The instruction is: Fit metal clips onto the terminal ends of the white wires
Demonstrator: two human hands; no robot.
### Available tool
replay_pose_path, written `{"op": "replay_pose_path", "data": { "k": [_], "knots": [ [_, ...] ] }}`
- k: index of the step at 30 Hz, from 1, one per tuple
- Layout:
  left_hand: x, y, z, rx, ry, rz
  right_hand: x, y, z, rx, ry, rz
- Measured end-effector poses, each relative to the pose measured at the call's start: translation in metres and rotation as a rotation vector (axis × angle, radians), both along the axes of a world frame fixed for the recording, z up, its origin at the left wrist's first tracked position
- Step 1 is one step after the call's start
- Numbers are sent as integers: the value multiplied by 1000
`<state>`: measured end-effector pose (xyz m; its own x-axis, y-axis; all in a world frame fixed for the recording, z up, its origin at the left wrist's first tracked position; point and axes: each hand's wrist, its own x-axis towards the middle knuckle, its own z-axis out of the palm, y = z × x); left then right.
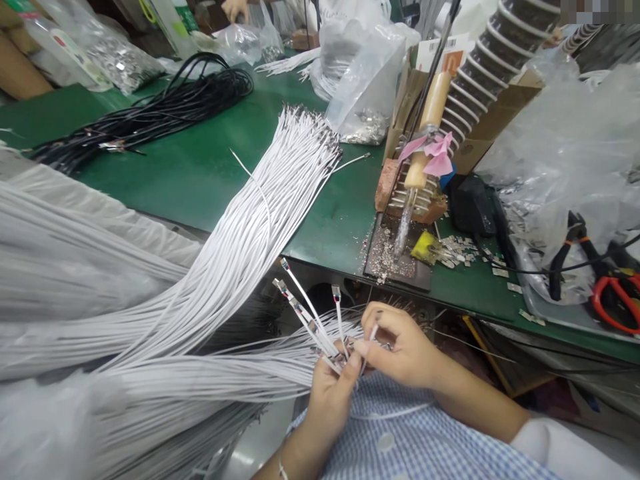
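My left hand (331, 393) is closed round several white cables (310, 313) that fan up and left, each ending in a small metal connector. My right hand (400, 347) pinches one thin white cable end (373, 331) just right of that fan, fingertips touching the left hand. Both hands hover over my lap, below the front edge of the green table (190, 173). A large bundle of white cables (265, 213) runs from the table down past my left side.
A soldering iron (425, 140) rests in a coiled stand (480, 87) over a solder-spattered plate (390, 257). Black cables (150, 110) lie at the back left. Bags of metal parts (365, 87), pliers (570, 247) and red-handled cutters (617, 300) sit right. Another person's hand (234, 8) shows at the far edge.
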<state>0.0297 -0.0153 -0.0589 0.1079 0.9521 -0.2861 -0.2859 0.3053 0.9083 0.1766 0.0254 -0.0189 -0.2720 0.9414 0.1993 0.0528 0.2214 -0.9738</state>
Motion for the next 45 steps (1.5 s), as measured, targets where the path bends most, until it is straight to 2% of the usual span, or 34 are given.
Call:
{"op": "replay_pose_path", "data": {
  "k": [5, 11, 16, 24, 28, 33, 37, 41, 45],
  "knots": [
    [-1, 1, -1, 77, 7, -88, 0, 1, -1, 13, -79, 41],
    [-1, 1, -2, 43, -162, -122, 0, -3, -1, -87, 77, 21],
    [-4, 1, -1, 83, -69, -208, 0, -3, -1, -218, 129, 103],
    [0, 0, 1, 91, -152, -158, -1, -3, -6, -133, 103, 75],
    [0, 0, 2, 99, -147, -179, 0, -1, -3, -28, 65, -10],
    [0, 0, 4, 102, -47, -206, 2, 2, 2, -54, 77, -52],
    [-2, 3, 3, 82, -5, -177, 3, 3, 1, 50, 14, -64],
    [0, 7, 3, 75, -45, -58, 5, 2, 0, 56, -15, 16],
    [3, 10, 6, -92, -155, 67, 5, 3, 0, 42, -67, 89]
  ]
}}
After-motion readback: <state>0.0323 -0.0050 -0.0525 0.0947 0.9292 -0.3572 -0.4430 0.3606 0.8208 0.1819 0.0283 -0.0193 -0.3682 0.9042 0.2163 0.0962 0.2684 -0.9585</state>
